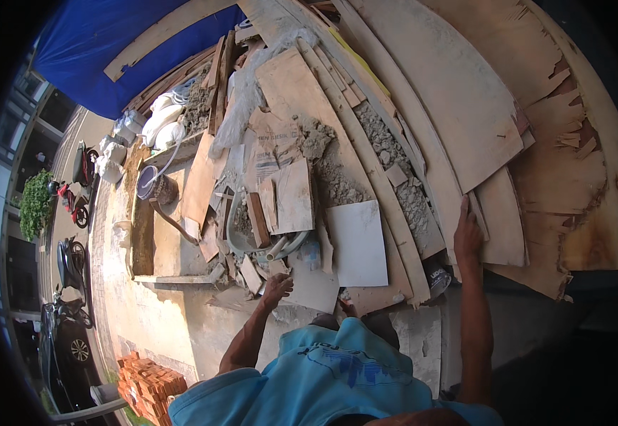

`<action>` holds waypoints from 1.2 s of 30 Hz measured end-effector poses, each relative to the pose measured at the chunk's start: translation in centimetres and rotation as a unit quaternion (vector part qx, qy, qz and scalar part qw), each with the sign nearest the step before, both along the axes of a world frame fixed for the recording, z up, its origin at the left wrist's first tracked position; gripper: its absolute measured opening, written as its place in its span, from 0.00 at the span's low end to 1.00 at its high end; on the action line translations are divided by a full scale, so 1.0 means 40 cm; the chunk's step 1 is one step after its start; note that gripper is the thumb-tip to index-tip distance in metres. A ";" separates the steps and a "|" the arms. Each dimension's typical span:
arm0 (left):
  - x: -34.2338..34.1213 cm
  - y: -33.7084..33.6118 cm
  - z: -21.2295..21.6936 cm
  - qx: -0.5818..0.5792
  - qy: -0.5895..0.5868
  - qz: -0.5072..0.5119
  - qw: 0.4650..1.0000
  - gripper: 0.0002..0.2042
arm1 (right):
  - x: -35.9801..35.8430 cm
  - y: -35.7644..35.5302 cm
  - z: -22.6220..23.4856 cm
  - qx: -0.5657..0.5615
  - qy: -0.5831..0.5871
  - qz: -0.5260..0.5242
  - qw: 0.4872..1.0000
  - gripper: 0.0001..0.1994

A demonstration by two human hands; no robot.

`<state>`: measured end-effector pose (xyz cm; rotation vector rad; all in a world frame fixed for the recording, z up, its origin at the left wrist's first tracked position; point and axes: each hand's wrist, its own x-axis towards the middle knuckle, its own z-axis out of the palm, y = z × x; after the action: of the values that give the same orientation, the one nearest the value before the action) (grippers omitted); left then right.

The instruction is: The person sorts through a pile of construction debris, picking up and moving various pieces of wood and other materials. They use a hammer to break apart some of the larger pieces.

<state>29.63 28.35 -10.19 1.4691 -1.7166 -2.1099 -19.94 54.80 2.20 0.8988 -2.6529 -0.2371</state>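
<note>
My right hand (468,238) is at the lower edge of a large, thin plywood sheet (433,78), its fingers closed at the edge near the sheet's corner. More plywood sheets (557,163) with torn, splintered edges lie under and beside it. My left hand (278,287) hangs with loosely bent fingers and nothing visible in it. It is nearest to a heap of broken wood and board scraps (250,273). A round grey-blue tub (296,243) full of scraps sits just beyond it. To the right of the tub lies a white board (357,245).
A crumpled paper sack (270,138) and grey rubble (341,188) lie on the boards ahead. Long planks (365,160) run away from me. A dark bucket (148,183) stands in a shallow wooden frame at left. Stacked bricks (151,387) and parked motorcycles (74,266) are farther left.
</note>
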 end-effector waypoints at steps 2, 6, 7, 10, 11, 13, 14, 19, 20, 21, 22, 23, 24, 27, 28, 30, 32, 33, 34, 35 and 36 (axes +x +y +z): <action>0.030 0.031 -0.010 0.009 -0.003 0.027 1.000 0.21 | -0.002 0.001 0.001 0.017 0.034 0.022 0.999 0.33; 0.150 0.088 -0.099 0.054 -0.047 0.018 0.997 0.19 | 0.001 0.023 -0.013 0.001 0.050 0.054 0.997 0.33; 0.171 0.110 -0.113 0.035 -0.063 0.024 0.997 0.15 | 0.002 0.031 -0.015 -0.005 0.043 0.054 0.998 0.33; 0.229 0.142 -0.105 0.063 -0.120 0.024 0.991 0.13 | 0.040 0.021 0.018 -0.010 0.017 0.065 0.998 0.33; 0.232 0.145 -0.088 0.090 -0.105 0.050 0.989 0.12 | 0.042 0.019 0.022 -0.027 -0.023 0.058 0.998 0.34; 0.270 0.160 -0.086 0.093 -0.088 0.064 0.990 0.11 | 0.060 0.007 0.019 -0.046 -0.038 0.052 0.997 0.34; 0.269 0.159 -0.079 0.089 -0.097 0.074 0.989 0.11 | 0.070 -0.001 0.022 -0.059 -0.042 0.048 0.996 0.34; 0.268 0.154 -0.061 0.071 -0.096 0.072 0.990 0.15 | 0.112 -0.010 -0.008 -0.086 -0.028 0.100 0.991 0.33; 0.248 0.138 -0.069 0.070 -0.088 0.066 0.992 0.16 | 0.110 -0.006 -0.027 -0.088 -0.042 0.090 0.991 0.32; 0.243 0.134 -0.072 0.076 -0.091 0.062 0.991 0.16 | 0.113 0.002 -0.045 -0.091 -0.056 0.080 0.991 0.32; 0.240 0.131 -0.075 0.077 -0.090 0.063 0.991 0.17 | 0.109 -0.009 -0.045 -0.099 -0.068 0.075 0.990 0.31; 0.237 0.130 -0.066 0.078 -0.093 0.058 0.991 0.19 | 0.122 -0.020 -0.022 -0.090 -0.092 0.055 0.990 0.30; 0.235 0.128 -0.078 0.075 -0.088 0.061 0.991 0.20 | 0.127 -0.029 -0.005 -0.094 -0.091 0.047 0.990 0.30; 0.220 0.118 -0.067 0.078 -0.077 0.046 0.993 0.21 | 0.158 -0.034 0.034 -0.120 -0.048 0.047 0.990 0.31; 0.222 0.118 -0.064 0.070 -0.075 0.050 0.994 0.21 | 0.179 -0.043 0.063 -0.152 -0.045 0.093 0.983 0.31; 0.246 0.133 -0.063 0.065 -0.083 0.057 0.993 0.20 | 0.239 -0.048 0.093 -0.204 -0.051 0.177 0.962 0.30; 0.243 0.135 -0.055 0.070 -0.081 0.056 0.993 0.20 | 0.299 -0.037 0.039 -0.249 -0.191 0.212 0.926 0.23; 0.258 0.140 -0.069 0.077 -0.066 0.056 0.993 0.21 | 0.346 -0.037 0.007 -0.223 -0.270 0.191 0.917 0.22; 0.264 0.141 -0.076 0.085 -0.085 0.053 0.991 0.21 | 0.372 -0.040 -0.026 -0.201 -0.340 0.171 0.903 0.21; 0.272 0.144 -0.081 0.073 -0.100 0.046 0.991 0.21 | 0.389 -0.028 -0.092 -0.175 -0.383 0.137 0.897 0.20; 0.276 0.150 -0.075 0.079 -0.103 0.051 0.990 0.21 | 0.422 -0.008 -0.179 -0.147 -0.428 0.103 0.886 0.20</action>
<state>40.69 34.37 -13.20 1.8346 -1.5238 -2.1521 -3.06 54.46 -4.95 1.3970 -3.1574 0.7757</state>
